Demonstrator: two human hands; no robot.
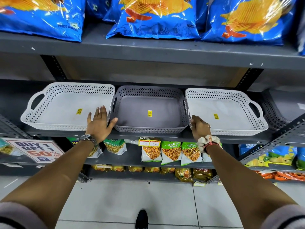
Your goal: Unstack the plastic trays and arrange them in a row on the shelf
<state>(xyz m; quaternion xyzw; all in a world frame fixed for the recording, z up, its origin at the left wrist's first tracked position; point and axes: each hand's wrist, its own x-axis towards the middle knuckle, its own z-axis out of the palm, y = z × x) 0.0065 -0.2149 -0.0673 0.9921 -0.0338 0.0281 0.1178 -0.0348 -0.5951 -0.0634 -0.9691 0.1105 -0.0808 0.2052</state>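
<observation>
Three perforated plastic trays stand side by side on the grey shelf (pixel 132 135): a white tray (pixel 54 104) on the left, a grey tray (pixel 165 103) in the middle and a second white tray (pixel 231 111) on the right. Each carries a small yellow price sticker. My left hand (pixel 99 123) lies flat with fingers spread over the left tray's front right corner, its thumb touching the grey tray's front left corner. My right hand (pixel 198 127) has its fingers curled on the front left corner of the right tray.
Blue chip bags (pixel 153 19) fill the shelf above. A further grey perforated tray (pixel 274 113) sits at the far right behind a slanted metal upright. Snack packets (pixel 171 152) and a "Buy 1 Get 1" sign (pixel 35 150) are below. My shoe (pixel 141 219) is on the tiled floor.
</observation>
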